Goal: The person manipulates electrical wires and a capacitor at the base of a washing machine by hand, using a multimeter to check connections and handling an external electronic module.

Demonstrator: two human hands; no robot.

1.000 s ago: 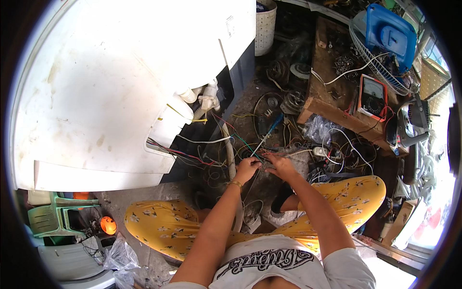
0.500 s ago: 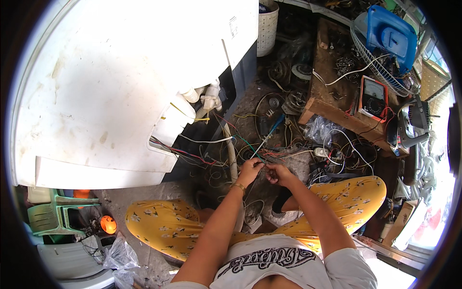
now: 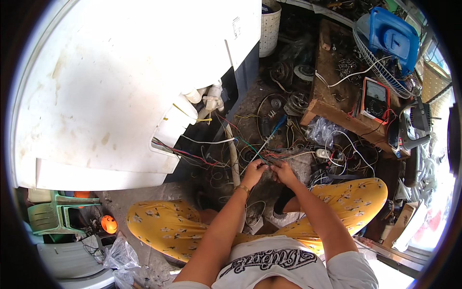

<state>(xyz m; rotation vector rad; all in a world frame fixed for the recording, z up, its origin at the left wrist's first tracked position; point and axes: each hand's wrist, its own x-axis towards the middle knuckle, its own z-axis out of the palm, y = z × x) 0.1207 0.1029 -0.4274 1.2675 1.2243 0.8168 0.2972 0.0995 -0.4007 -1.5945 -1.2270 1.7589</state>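
My left hand (image 3: 254, 172) pinches thin wires (image 3: 260, 157), green among them. Close on its right, my right hand (image 3: 284, 173) has its fingers closed on the wires too; their exact ends are hidden by the fingertips. Several coloured wires (image 3: 192, 155) run from an opening in a large white plastic appliance (image 3: 96, 96) on the left, where a white valve fitting (image 3: 212, 98) shows. A blue-handled screwdriver (image 3: 276, 126) lies just beyond my hands, among tangled wires and a pale hose (image 3: 233, 166).
A wooden bench (image 3: 337, 62) at the right carries a multimeter (image 3: 374, 101), a wire rack (image 3: 370, 58) and a blue plastic tray (image 3: 397, 36). A bin (image 3: 269, 33) stands behind the appliance. A green stool (image 3: 48, 216) and an orange ball-like object (image 3: 109, 224) are at lower left.
My right hand's fingers, more spread a second ago, have closed on the wires near my left hand. Both hands sit slightly lower, and the whole view has shifted a little.
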